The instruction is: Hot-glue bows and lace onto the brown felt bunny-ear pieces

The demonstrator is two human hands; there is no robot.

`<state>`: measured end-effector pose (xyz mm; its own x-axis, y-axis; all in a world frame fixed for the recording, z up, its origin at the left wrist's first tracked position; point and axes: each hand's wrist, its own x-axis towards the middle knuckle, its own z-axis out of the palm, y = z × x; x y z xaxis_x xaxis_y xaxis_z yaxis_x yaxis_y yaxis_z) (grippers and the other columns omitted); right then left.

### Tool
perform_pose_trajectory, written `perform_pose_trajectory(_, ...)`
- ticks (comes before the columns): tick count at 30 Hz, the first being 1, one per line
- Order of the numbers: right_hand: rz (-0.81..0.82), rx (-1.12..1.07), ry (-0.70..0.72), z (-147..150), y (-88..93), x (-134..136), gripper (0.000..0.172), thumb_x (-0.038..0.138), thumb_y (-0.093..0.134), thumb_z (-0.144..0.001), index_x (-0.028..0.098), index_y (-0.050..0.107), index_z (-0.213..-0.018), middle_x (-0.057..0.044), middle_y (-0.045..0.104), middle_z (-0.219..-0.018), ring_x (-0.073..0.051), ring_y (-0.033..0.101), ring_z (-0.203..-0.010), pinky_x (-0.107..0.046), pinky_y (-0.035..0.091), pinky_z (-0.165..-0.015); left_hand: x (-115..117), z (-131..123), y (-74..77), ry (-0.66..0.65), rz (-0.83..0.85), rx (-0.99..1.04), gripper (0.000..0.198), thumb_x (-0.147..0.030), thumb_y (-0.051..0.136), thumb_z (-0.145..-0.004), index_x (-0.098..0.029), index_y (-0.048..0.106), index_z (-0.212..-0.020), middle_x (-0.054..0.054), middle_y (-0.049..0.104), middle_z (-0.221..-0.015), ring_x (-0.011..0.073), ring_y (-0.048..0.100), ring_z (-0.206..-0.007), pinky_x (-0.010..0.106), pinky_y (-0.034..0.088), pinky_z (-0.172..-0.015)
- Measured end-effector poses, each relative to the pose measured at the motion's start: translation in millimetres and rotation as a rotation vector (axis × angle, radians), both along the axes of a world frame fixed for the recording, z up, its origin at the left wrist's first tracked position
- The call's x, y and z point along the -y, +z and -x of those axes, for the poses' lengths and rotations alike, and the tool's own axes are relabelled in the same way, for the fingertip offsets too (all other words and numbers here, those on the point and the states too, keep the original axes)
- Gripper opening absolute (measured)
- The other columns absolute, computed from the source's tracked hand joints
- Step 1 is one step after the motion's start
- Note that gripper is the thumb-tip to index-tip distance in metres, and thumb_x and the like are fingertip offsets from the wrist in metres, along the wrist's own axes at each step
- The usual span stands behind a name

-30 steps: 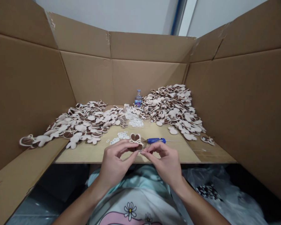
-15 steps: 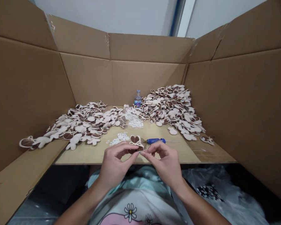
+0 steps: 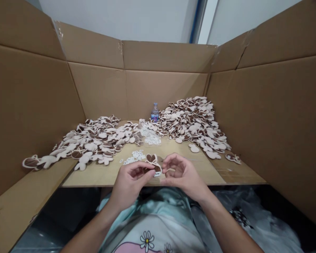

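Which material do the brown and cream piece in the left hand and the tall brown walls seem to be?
The piece in the left hand looks like matte felt or soft fabric, from its dull surface, but blur leaves it open. The walls look like cardboard, with fold lines and tape at seams.

The left hand (image 3: pixel 130 179) is curled, its thumb and fingertips (image 3: pixel 148 172) pinched together. The right hand (image 3: pixel 184 174) sits just apart, palm turned inward, fingers loosely curved and open. Both bare forearms (image 3: pixel 91 228) angle in from the lower corners, converging, wrists gently bent.
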<state>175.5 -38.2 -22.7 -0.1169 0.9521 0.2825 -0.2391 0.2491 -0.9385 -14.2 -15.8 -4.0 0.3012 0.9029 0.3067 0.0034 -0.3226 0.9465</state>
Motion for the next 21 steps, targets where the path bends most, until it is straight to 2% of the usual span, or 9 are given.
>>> perform_pose_trajectory(4,-0.091,0.151,0.099,-8.8,2.5,3.0,0.053,0.018,0.085,-0.068,0.03,0.062,-0.115,-0.001,0.063,-0.106,-0.014,0.062,-0.092,-0.026,0.052,-0.077,-1.9,-1.6,-3.2,-0.027,0.091,0.039,0.022,-0.021,0.086,-0.059,-0.019,0.073,-0.076,0.002,0.077,-0.078,0.0171,0.069,-0.071,0.026,0.054,-0.068)
perform_pose_trajectory(7,-0.174,0.345,0.135,-12.2,4.2,5.4,0.05,0.024,0.076,-0.08,0.034,0.06,-0.126,-0.002,0.065,-0.112,-0.015,0.062,-0.095,-0.03,0.051,-0.083,-4.2,-2.6,-8.6,-0.055,0.121,-0.007,0.019,-0.021,0.086,-0.06,-0.019,0.072,-0.072,0.002,0.075,-0.073,0.0157,0.066,-0.068,0.026,0.051,-0.064)
perform_pose_trajectory(10,-0.232,0.532,0.13,-13.6,6.8,5.6,0.032,0.029,0.068,-0.088,0.032,0.065,-0.12,-0.002,0.068,-0.11,-0.015,0.063,-0.093,-0.031,0.05,-0.083,-6.5,-2.9,-13.7,-0.08,0.142,-0.055,0.016,-0.02,0.085,-0.06,-0.018,0.071,-0.065,0.0,0.071,-0.065,0.0134,0.061,-0.061,0.024,0.046,-0.059)
perform_pose_trajectory(14,-0.215,0.608,0.122,-12.3,9.1,4.5,0.019,0.031,0.063,-0.091,0.025,0.07,-0.107,-0.003,0.072,-0.101,-0.016,0.066,-0.089,-0.029,0.05,-0.079,-7.8,-2.2,-19.1,-0.144,0.225,-0.112,0.014,-0.015,0.085,-0.057,-0.017,0.072,-0.064,0.001,0.07,-0.063,0.0132,0.059,-0.059,0.026,0.044,-0.059)
perform_pose_trajectory(18,-0.181,0.625,0.085,-9.4,4.5,3.4,0.016,0.034,0.063,-0.091,0.021,0.071,-0.094,-0.002,0.072,-0.087,-0.014,0.064,-0.078,-0.027,0.048,-0.072,-6.9,-2.8,-21.5,-0.23,0.276,-0.14,0.015,-0.017,0.085,-0.057,-0.016,0.072,-0.066,0.002,0.071,-0.066,0.0141,0.059,-0.06,0.028,0.044,-0.06)
perform_pose_trajectory(21,-0.151,0.602,0.065,-8.4,-0.8,0.6,0.019,0.037,0.063,-0.09,0.019,0.068,-0.084,-0.001,0.07,-0.077,-0.012,0.06,-0.07,-0.024,0.045,-0.065,-6.7,-4.5,-20.0,-0.252,0.254,-0.179,0.01,-0.015,0.081,-0.063,-0.017,0.071,-0.065,0.002,0.07,-0.067,0.0159,0.061,-0.063,0.03,0.046,-0.065)
